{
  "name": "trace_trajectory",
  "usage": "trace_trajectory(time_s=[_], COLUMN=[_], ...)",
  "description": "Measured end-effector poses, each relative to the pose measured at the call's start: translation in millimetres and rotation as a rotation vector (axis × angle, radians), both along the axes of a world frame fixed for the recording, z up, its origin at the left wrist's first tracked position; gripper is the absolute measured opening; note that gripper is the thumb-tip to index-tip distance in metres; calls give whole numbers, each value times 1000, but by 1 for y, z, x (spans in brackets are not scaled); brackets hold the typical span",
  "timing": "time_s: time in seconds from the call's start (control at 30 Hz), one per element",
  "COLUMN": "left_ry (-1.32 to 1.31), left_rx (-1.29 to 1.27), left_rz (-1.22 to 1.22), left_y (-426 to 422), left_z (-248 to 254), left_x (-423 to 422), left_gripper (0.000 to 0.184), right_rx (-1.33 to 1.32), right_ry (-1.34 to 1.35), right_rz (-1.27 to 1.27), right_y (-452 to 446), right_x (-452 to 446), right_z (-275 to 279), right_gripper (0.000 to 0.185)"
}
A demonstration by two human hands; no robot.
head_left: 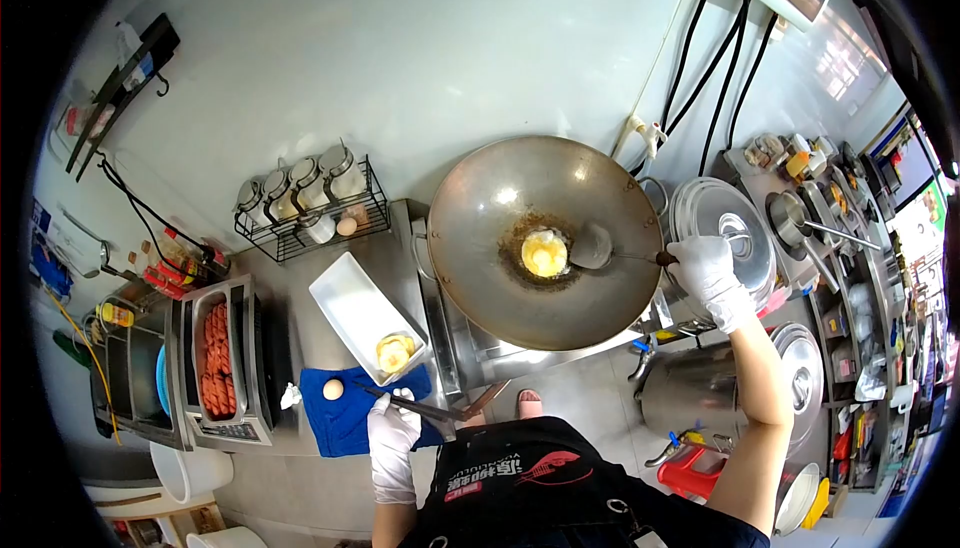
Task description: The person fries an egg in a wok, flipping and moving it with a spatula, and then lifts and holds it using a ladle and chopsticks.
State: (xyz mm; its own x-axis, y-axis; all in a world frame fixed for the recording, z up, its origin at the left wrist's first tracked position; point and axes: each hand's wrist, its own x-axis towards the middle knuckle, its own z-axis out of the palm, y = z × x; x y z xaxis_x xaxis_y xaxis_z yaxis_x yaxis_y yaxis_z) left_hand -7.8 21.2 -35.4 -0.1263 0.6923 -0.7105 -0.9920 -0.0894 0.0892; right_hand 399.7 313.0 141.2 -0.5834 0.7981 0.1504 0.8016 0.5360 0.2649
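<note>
A large metal wok (480,238) holds a yellow-and-white egg (544,253) near its centre, with brownish oil around it. My gloved right hand (704,273) is closed on the handle of a ladle (593,247), whose bowl rests in the wok just right of the egg. My gloved left hand (393,426) is closed round dark chopsticks (432,410) that point right, over the edge of a blue cloth (345,418). On the cloth lies a whole egg (333,389). Beside it, a white tray (352,303) has a cooked egg (395,352) at its near end.
A wire rack (285,240) with seasoning jars stands behind the tray. Left is a tray of red meat (217,360). Lidded metal pots (715,228) stand right of the wok, with a red stool (690,473) below and crowded shelves (860,348) at far right.
</note>
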Motion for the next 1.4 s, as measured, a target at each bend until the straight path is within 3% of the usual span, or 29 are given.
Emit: trace_trajectory(time_s=[0.23, 0.73, 0.83, 0.93, 1.4], left_ry=[-6, -17, -50, -12, 17], left_rx=[3, -51, 42, -51, -31], left_rz=[17, 35, -13, 23, 24], left_y=[1, 2, -1, 1, -2], left_z=[6, 3, 0, 0, 6], left_x=[3, 2, 0, 0, 2], left_gripper=[19, 22, 22, 22, 22], right_rx=[-17, -353, -397, -383, -179], right_ry=[61, -106, -95, -44, 114], right_rz=[20, -141, -176, -141, -44], right_y=[-6, -7, -4, -2, 8], right_x=[-4, -23, -22, -20, -24], right_z=[4, 31, 27, 20, -24], right_gripper=[12, 19, 21, 20, 19])
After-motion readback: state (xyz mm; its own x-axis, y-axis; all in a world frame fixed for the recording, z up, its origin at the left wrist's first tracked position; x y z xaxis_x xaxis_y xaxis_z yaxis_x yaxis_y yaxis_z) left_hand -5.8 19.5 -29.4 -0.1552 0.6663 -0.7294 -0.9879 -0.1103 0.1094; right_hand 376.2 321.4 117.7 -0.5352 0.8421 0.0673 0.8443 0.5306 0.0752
